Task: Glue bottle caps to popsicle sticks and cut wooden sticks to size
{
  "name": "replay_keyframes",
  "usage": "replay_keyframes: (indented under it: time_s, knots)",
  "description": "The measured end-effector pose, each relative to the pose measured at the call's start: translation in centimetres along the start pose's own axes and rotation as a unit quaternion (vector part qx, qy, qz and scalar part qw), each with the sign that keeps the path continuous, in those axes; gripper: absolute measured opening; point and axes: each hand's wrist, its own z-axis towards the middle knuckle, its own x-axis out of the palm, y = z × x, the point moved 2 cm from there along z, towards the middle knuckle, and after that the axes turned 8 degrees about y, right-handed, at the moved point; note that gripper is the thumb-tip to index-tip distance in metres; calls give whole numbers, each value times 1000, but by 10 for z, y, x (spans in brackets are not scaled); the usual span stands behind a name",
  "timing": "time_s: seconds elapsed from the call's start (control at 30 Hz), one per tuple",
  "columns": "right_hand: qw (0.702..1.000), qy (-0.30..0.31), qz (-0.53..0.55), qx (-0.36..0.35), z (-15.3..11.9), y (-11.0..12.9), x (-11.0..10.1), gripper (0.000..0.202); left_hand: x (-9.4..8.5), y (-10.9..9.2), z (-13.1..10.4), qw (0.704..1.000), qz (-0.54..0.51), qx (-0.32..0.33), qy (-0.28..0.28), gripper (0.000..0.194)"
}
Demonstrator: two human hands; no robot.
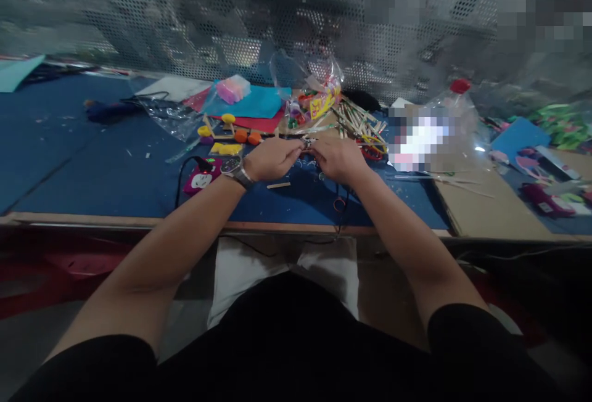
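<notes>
My left hand (272, 159), with a watch (231, 168) on the wrist, and my right hand (343, 159) meet over the blue table. Both are closed, with fingertips pinched together on a small object (308, 143). It is mostly covered by my fingers and too small to name. Just below my left hand lies a flat wooden stick (278, 185). Left of that hand sit a purple box (202, 175) with a lit display and a cable, a small yellow packet (226, 149), and orange lumps (247, 137) by yellow ones. A thin cable with a loop (340, 205) hangs below my right hand.
Behind my hands are blue and red sheets (252, 103), a clear bag of colourful pieces (314, 103) and a pile of thin sticks (358, 121). To the right stand a large clear plastic bag (462, 124) and brown cardboard (476, 208). A perforated metal panel (250, 26) backs the table.
</notes>
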Motion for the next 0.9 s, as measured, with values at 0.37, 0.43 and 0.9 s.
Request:
replay_keyframes:
  time_s: [0.37,0.43,0.9]
  knots:
    - [998,61,3,16,-5,15,2,42,14,1,-10,996,-81,22,-37,30]
    - [998,58,2,12,-7,14,1,42,15,1,-11,995,-87,26,-40,34]
    - [999,26,2,-19,-10,9,-1,40,15,2,-12,997,-55,43,24,40]
